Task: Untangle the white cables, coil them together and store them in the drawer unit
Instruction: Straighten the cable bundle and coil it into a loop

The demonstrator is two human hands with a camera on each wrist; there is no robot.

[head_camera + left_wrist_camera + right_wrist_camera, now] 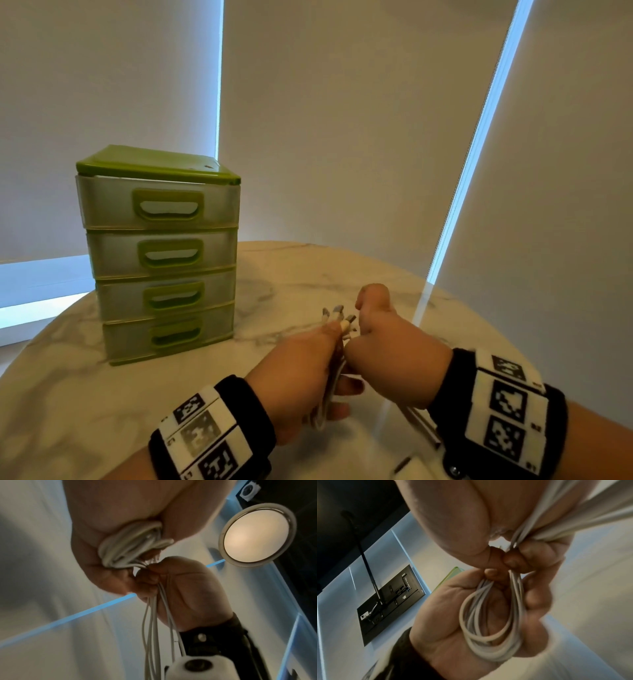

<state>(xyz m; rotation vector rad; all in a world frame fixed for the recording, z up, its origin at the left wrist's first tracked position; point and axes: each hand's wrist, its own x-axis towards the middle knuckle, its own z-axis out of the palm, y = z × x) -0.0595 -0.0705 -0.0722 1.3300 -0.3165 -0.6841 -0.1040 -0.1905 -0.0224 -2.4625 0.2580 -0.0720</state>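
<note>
White cables (489, 622) are looping in your left hand (301, 373) — your right hand (394, 356) is gripping the strands; the drawer unit (161, 253) is sitting forward-left, nearer your left.

The head view looks forward and down from above the round white marble table (342, 274), taking in the green-topped translucent plastic drawer unit (161, 253) on its left side and both hands close below, the left hand (294, 373) and right hand (394, 359) meeting near the bottom edge. The left wrist view looks up very near along the left hand (120, 520) toward a round glowing ceiling lamp (257, 534). The right wrist view also faces upward, close under the right hand (462, 520). All three views share the bundle of thin white cables (493, 622) between the hands.
</note>
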